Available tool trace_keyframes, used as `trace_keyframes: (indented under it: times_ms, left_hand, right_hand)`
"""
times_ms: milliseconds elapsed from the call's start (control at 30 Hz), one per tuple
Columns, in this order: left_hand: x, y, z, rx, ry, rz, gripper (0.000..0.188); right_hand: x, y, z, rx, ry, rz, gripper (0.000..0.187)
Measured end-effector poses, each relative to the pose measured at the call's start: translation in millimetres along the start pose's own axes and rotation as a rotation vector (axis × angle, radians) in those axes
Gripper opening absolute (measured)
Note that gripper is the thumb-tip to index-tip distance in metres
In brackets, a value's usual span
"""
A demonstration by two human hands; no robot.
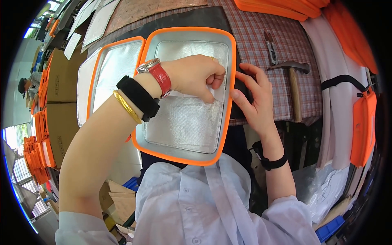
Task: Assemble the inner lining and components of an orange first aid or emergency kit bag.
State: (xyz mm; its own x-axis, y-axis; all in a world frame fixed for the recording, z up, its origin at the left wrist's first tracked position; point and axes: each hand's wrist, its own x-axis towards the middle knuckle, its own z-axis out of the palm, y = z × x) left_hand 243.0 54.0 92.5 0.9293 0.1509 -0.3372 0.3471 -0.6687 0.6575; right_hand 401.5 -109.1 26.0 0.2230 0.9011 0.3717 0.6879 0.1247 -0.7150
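Observation:
An insulated bag (183, 159) with orange piping and a silvery foil lining lies open before me. Its lined lid (118, 67) is folded out to the left. Inside the bag, next to the right wall, my left hand (200, 77) is closed with its fingers curled and thumb pointing down. What those fingers hold, if anything, is hidden. Against the outside of that same wall rests my right hand (257, 94), fingers apart and fingertips at the orange rim. A watch with a red strap (161, 77), a black band and a gold bangle circle my left wrist and forearm.
To the right, a hammer (295, 94) and a cutter-like tool (270, 48) lie on the checked tablecloth (261, 24). Orange pieces (277, 8) are piled at the far edge. Cardboard boxes (63, 81) and orange stacks stand left. White rolled material (341, 110) is at right.

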Motion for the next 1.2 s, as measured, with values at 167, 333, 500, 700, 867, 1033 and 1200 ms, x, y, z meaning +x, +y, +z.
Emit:
trace_keyframes:
  times_ms: [167, 333, 500, 700, 867, 1033, 1200]
  left_hand:
    - [-3.1, 2.7, 2.9, 0.016, 0.071, 0.041, 0.036]
    - [0.1, 7.3, 1.0, 0.119, 0.051, 0.06, 0.036]
    - [3.9, 2.0, -1.1, 0.063, 0.016, 0.021, 0.037]
    - [-1.7, 1.7, -3.0, -0.072, 0.016, 0.013, 0.036]
    - [-0.1, 5.0, 0.7, 0.046, 0.058, 0.008, 0.035]
    - [-0.8, -1.1, 1.2, -0.013, 0.027, 0.022, 0.039]
    - [-5.5, 2.5, 5.6, 0.001, 0.107, 0.056, 0.035]
  right_hand:
    - [-1.2, 0.7, 0.4, 0.01, 0.017, 0.001, 0.052]
    - [-0.3, 3.0, 1.5, 0.012, 0.007, -0.009, 0.052]
    - [-0.3, 0.5, 0.7, 0.0, 0.004, 0.0, 0.053]
    - [-0.5, -0.2, -0.5, -0.003, 0.006, 0.005, 0.052]
    - [-0.1, 0.6, 0.3, 0.02, 0.008, 0.002, 0.052]
    - [-1.3, 0.4, 0.8, -0.003, -0.007, 0.006, 0.054]
    - [-1.4, -1.4, 0.0, 0.001, 0.002, 0.008, 0.054]
